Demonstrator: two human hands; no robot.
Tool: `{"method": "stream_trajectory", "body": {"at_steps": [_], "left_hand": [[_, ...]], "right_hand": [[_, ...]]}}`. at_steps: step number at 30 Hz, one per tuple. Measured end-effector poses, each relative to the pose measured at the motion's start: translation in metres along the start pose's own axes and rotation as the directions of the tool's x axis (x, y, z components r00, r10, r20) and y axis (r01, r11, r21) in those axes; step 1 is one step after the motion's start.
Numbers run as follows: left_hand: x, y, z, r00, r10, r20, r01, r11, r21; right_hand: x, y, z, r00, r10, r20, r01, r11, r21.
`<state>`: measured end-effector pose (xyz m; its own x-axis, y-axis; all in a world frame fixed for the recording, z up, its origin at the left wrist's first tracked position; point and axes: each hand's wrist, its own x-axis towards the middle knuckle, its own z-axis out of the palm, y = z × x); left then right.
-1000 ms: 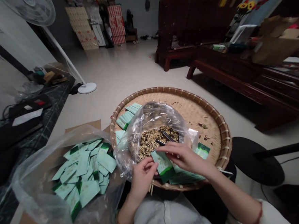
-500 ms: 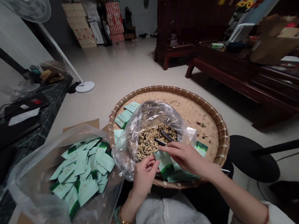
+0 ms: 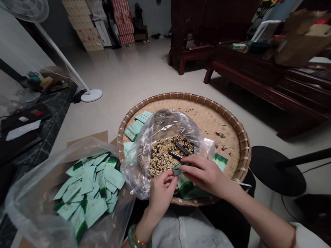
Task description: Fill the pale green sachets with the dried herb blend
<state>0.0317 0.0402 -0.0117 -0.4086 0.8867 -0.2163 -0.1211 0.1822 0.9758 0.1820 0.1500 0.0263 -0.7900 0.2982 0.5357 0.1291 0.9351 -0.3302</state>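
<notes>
A small green sachet is upright at the near edge of a round woven bamboo tray. My left hand pinches its left edge. My right hand closes on its upper part, the fingertips partly covering it. Just beyond, a clear plastic bag stands open on the tray, holding a mix of pale and dark grains. Two dark, stick-like handles lean in the grains, near my right fingers. Their lower ends are hidden. More green sachets lie beneath my right hand.
At left, a large clear bag holds a heap of green sachets. Stacked sachets lie at the tray's left. A white fan stands behind, a black round base at right, dark wooden furniture beyond.
My right fingers have shifted lower over the sachet's top, and the sachet's upper part now looks bent or tilted. The whole view has moved slightly.
</notes>
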Motion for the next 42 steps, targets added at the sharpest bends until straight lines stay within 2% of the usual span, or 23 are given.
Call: {"method": "stream_trajectory", "body": {"at_steps": [15,21,23,32,38,42], "left_hand": [[0.003,-0.003,0.006,0.999,0.013,0.036,-0.016,0.995,0.094],[0.004,-0.004,0.007,0.99,0.12,0.071,-0.134,0.96,0.245],[0.005,-0.003,0.008,0.988,0.131,0.081,-0.148,0.951,0.27],[0.006,-0.012,0.009,0.995,0.085,0.05,-0.094,0.969,0.231],[0.006,-0.009,0.009,0.997,0.056,0.048,-0.065,0.972,0.228],[0.006,-0.002,0.012,0.992,0.073,0.103,-0.098,0.959,0.266]], "right_hand": [[-0.011,0.009,0.004,0.991,-0.084,-0.101,0.082,0.996,-0.017],[-0.012,0.01,0.004,0.998,0.039,-0.058,-0.036,0.998,0.053],[-0.012,0.01,0.004,0.998,0.04,-0.055,-0.038,0.998,0.041],[-0.022,0.011,0.01,0.992,-0.015,-0.128,0.018,1.0,0.022],[-0.027,0.011,0.014,0.984,-0.057,-0.169,0.057,0.998,-0.005],[-0.026,0.009,0.015,0.984,0.007,-0.177,-0.014,0.999,-0.041]]}}
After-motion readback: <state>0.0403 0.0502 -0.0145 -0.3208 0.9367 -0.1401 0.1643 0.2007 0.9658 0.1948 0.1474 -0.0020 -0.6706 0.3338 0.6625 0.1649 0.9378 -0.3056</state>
